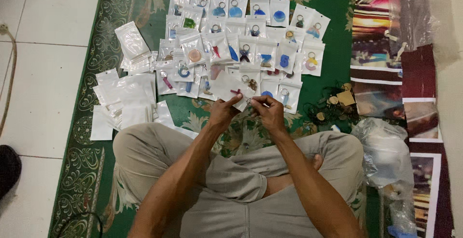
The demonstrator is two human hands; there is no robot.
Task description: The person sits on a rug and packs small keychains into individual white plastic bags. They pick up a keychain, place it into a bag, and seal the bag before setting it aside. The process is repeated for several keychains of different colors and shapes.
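A green carpet (144,6) with pale scrollwork carries everything; white floor tiles (38,74) lie far out past the left hand. The person sits cross-legged in grey trousers (231,180), forearms reaching forward over the knees.

Beyond both hands spreads a wide field of packed keychain pouches (241,40), small clear-fronted bags each holding a coloured charm on a ring, overlapping in loose rows. Out to the left of the left hand lies a stack of empty white pouches (128,98), and further forward a separate bundle of them (131,40). To the right of the right hand sits a crumpled clear plastic bag (386,146), with printed sheets (376,49) beyond it and a dark tangle of loose keychain parts (333,105) nearer in.

The left hand (223,112) and right hand (270,112) meet just ahead of the knees, both grips pinched together on one small pouch (236,92), which stands up from the fingertips with a dark red charm showing inside. Something small and metallic sits between the two thumbs, too small to tell clearly.

The pouch looks very light, thin and floppy, its film probably slick, so it should bend rather than break; the charm inside appears to be the only stiff part. The lower edge, where the fingers already pinch, seems the best place to hold it, with light pressure.
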